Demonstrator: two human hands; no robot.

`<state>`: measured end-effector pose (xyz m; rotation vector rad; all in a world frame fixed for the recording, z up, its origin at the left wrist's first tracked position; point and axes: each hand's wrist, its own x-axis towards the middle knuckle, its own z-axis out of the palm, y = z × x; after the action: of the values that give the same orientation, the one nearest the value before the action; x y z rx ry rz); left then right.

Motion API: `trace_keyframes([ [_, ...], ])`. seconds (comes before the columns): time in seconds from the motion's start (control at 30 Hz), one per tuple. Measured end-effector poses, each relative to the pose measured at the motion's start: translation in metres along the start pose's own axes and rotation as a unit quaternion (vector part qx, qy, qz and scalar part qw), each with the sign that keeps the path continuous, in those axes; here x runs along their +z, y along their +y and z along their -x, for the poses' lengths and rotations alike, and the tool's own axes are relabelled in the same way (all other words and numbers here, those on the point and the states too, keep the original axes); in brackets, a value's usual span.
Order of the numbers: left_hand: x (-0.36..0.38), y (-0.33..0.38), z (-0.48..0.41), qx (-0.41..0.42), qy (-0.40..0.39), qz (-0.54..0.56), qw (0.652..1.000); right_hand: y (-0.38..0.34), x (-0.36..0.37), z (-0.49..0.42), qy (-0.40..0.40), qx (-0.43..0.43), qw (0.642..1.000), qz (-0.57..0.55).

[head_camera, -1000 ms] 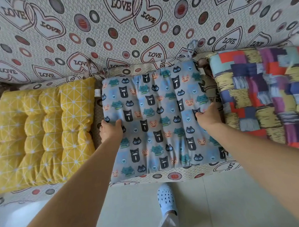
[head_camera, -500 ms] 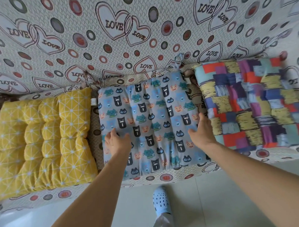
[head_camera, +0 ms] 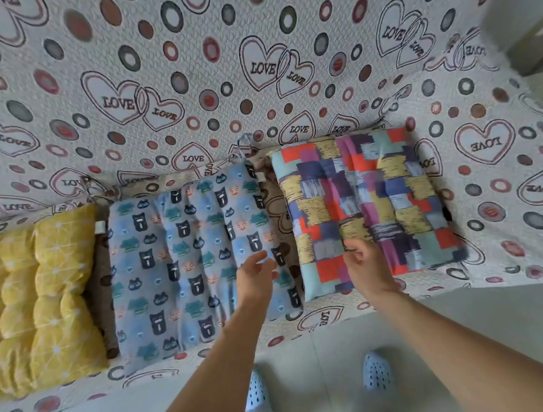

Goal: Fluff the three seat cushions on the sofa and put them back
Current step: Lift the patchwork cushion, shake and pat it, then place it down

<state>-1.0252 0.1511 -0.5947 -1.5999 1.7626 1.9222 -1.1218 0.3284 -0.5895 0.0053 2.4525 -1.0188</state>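
Three seat cushions lie side by side on the sofa (head_camera: 500,273): a yellow one (head_camera: 44,293) at the left, a blue cat-print one (head_camera: 185,256) in the middle, a multicoloured patchwork one (head_camera: 366,201) at the right. My left hand (head_camera: 256,276) hovers over the right edge of the blue cushion, fingers apart, holding nothing. Over the patchwork cushion's front left corner sits my right hand (head_camera: 364,265), fingers loosely curled and empty, at or just above the fabric.
The sofa wears a white cover printed with LOVE hearts and circles; its backrest (head_camera: 258,66) rises behind the cushions. Pale tiled floor (head_camera: 333,359) lies in front, with my two light blue perforated shoes (head_camera: 377,372) on it.
Both hands have let go of the blue cat cushion and moved right. My right hand now reaches the patchwork cushion. The view has shifted right too.
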Motion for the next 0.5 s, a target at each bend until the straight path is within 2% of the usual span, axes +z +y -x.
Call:
trace_keyframes([
  [0.3, 0.154, -0.008, 0.049, -0.093, -0.041, 0.104, 0.989, 0.077, -0.125, -0.057, 0.013, 0.069, 0.997, 0.018],
  [0.4, 0.202, -0.017, 0.05, -0.17, -0.034, 0.115, 0.978, 0.097, -0.16, -0.087, 0.006, 0.084, 0.996, 0.037],
  [0.5, 0.233, -0.027, 0.046, -0.266, -0.017, 0.168, 0.949, 0.111, -0.18, -0.116, -0.034, 0.1, 0.993, 0.051],
])
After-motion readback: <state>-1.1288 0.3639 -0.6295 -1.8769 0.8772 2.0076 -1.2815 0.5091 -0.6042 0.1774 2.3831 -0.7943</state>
